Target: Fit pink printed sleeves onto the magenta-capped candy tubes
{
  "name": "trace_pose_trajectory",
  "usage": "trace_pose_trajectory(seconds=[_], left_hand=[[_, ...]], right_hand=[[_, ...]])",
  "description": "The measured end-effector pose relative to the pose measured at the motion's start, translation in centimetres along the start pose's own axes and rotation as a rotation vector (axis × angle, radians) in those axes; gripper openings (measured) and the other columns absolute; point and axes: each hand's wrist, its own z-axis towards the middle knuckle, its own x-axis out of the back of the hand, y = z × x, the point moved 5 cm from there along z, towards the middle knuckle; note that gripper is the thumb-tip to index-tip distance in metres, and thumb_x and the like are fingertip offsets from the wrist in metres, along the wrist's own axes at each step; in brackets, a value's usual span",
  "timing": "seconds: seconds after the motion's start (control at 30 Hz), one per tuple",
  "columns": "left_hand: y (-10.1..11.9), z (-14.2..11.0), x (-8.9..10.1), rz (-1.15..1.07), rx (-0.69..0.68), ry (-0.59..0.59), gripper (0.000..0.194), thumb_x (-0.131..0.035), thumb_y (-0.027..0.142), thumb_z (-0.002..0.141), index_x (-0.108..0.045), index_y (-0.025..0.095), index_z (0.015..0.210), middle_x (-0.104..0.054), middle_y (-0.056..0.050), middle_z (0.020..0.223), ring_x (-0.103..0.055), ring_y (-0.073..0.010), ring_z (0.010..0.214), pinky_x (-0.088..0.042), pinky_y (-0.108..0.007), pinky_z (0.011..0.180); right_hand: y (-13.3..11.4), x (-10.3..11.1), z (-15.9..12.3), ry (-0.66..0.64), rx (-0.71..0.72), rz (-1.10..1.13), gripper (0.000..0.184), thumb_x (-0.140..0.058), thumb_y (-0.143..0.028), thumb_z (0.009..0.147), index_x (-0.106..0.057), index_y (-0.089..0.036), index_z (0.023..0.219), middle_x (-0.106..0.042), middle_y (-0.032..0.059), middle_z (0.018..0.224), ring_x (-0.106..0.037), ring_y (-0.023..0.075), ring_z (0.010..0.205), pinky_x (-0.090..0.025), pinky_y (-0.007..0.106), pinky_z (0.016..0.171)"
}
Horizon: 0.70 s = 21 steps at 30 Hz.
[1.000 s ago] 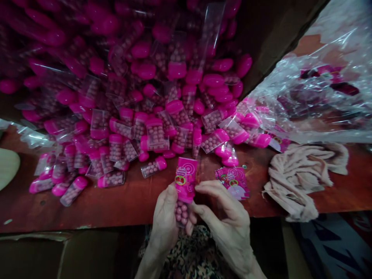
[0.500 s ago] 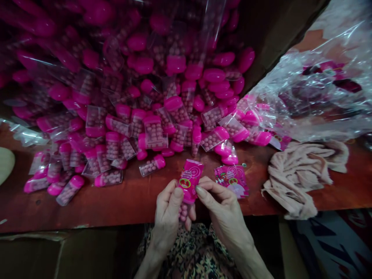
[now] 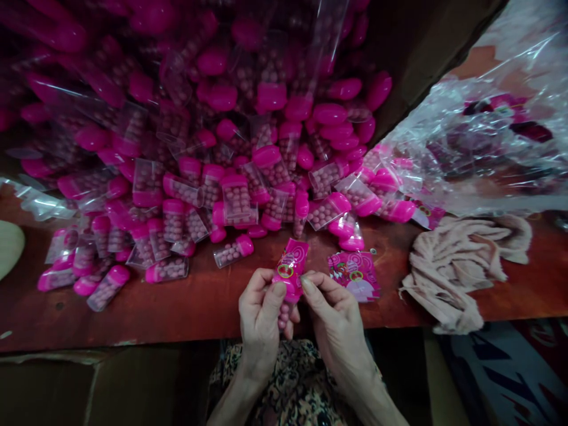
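The tube (image 3: 284, 315) is held with its long axis running away from the body, its far end leaned slightly to the right. That end is covered by a pink label (image 3: 291, 266), while pink balls are seen through the clear near end. Beyond both hands, the counter (image 3: 190, 313) is crowded by a pile (image 3: 236, 198) of capped tubes, turned every way; one stray tube (image 3: 233, 251) is left lying just ahead of the left hand (image 3: 261, 316). Ahead and to the right of the right hand (image 3: 339, 316), flat labels (image 3: 355, 277) are laid, with a crumpled cloth (image 3: 457, 269) farther right and clear film (image 3: 488, 154) behind it. The tube is gripped between the thumb and fingers of the left hand, to the left of the right hand, by whose thumb and forefinger the label's right edge is pinched.
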Motion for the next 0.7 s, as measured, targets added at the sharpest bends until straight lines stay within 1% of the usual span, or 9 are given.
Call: trace_pose_trajectory(seconds=[0.07, 0.1, 0.17, 0.2, 0.27, 0.37, 0.43, 0.53, 0.7], left_hand=[[0.1, 0.2, -0.1, -0.001, 0.014, -0.007, 0.026, -0.056, 0.042, 0.081, -0.05, 0.018, 0.073, -0.052, 0.006, 0.041, -0.037, -0.0033, 0.027, -0.03, -0.011, 0.028], [0.1, 0.3, -0.1, -0.009, 0.025, -0.014, 0.027, -0.054, 0.042, 0.082, -0.049, 0.018, 0.071, -0.052, 0.006, 0.04, -0.037, -0.0034, 0.026, -0.029, -0.011, 0.027], [0.2, 0.4, -0.1, -0.027, 0.05, -0.032, 0.03, -0.05, 0.042, 0.085, -0.047, 0.018, 0.067, -0.051, 0.006, 0.039, -0.036, -0.0035, 0.025, -0.027, -0.011, 0.026], [0.2, 0.4, -0.2, -0.033, 0.062, -0.038, 0.031, -0.048, 0.042, 0.086, -0.047, 0.018, 0.066, -0.05, 0.006, 0.038, -0.036, -0.0035, 0.024, -0.026, -0.011, 0.026], [0.3, 0.4, -0.1, -0.035, 0.089, -0.04, 0.032, -0.047, 0.04, 0.086, -0.046, 0.017, 0.064, -0.049, 0.006, 0.036, -0.035, -0.0033, 0.024, -0.025, -0.011, 0.026], [0.3, 0.3, 0.0, -0.029, 0.118, -0.03, 0.033, -0.046, 0.04, 0.087, -0.044, 0.017, 0.063, -0.047, 0.006, 0.035, -0.033, -0.0034, 0.024, -0.023, -0.011, 0.026], [0.3, 0.3, 0.0, -0.024, 0.128, -0.028, 0.033, -0.046, 0.04, 0.087, -0.044, 0.018, 0.063, -0.047, 0.006, 0.035, -0.032, -0.0033, 0.025, -0.022, -0.012, 0.026], [0.4, 0.2, -0.1, -0.024, 0.132, -0.045, 0.035, -0.043, 0.041, 0.088, -0.045, 0.017, 0.062, -0.048, 0.005, 0.036, -0.033, -0.0033, 0.026, -0.023, -0.012, 0.028], [0.2, -0.1, -0.1, -0.048, 0.151, -0.034, 0.036, -0.042, 0.044, 0.088, -0.046, 0.017, 0.063, -0.048, 0.004, 0.035, -0.033, -0.0045, 0.027, -0.024, -0.014, 0.029]], right_hand=[[-0.1, 0.2, 0.1, 0.036, 0.036, -0.055, 0.014, -0.056, -0.032, 0.084, -0.055, -0.018, 0.079, -0.056, -0.0049, 0.052, -0.054, 0.0096, 0.043, -0.049, 0.023, 0.045], [-0.4, 0.5, 0.0, 0.091, 0.099, -0.121, 0.011, -0.058, -0.03, 0.083, -0.057, -0.018, 0.083, -0.059, -0.0037, 0.055, -0.057, 0.0102, 0.046, -0.051, 0.023, 0.048], [-1.4, 1.1, -0.4, 0.208, 0.282, -0.311, 0.01, -0.063, -0.023, 0.079, -0.062, -0.019, 0.088, -0.065, -0.001, 0.067, -0.062, 0.0115, 0.057, -0.054, 0.024, 0.056], [-2.0, 1.1, -0.6, 0.237, 0.386, -0.417, 0.013, -0.065, -0.019, 0.077, -0.064, -0.02, 0.09, -0.067, 0.0, 0.073, -0.064, 0.0123, 0.063, -0.055, 0.024, 0.061], [-3.0, 0.8, -1.1, 0.198, 0.575, -0.603, 0.018, -0.063, -0.012, 0.078, -0.067, -0.023, 0.091, -0.068, 0.0006, 0.081, -0.065, 0.0134, 0.072, -0.055, 0.025, 0.067], [-3.5, -0.1, -1.5, 0.037, 0.744, -0.77, 0.029, -0.057, -0.003, 0.08, -0.067, -0.024, 0.097, -0.068, 0.0014, 0.085, -0.065, 0.014, 0.076, -0.055, 0.027, 0.07], [-3.6, -0.4, -1.6, -0.008, 0.801, -0.832, 0.032, -0.054, 0.0, 0.08, -0.065, -0.023, 0.1, -0.068, 0.0023, 0.085, -0.065, 0.0142, 0.076, -0.055, 0.027, 0.07], [-3.8, -0.7, -1.8, 0.021, 0.861, -0.893, 0.031, -0.051, 0.001, 0.081, -0.063, -0.021, 0.1, -0.067, 0.0025, 0.079, -0.064, 0.0146, 0.072, -0.054, 0.027, 0.067], [-3.7, -1.0, -1.7, 0.01, 0.865, -0.927, 0.027, -0.048, 0.0, 0.083, -0.059, -0.02, 0.096, -0.064, 0.0008, 0.069, -0.063, 0.0144, 0.07, -0.052, 0.026, 0.064]])
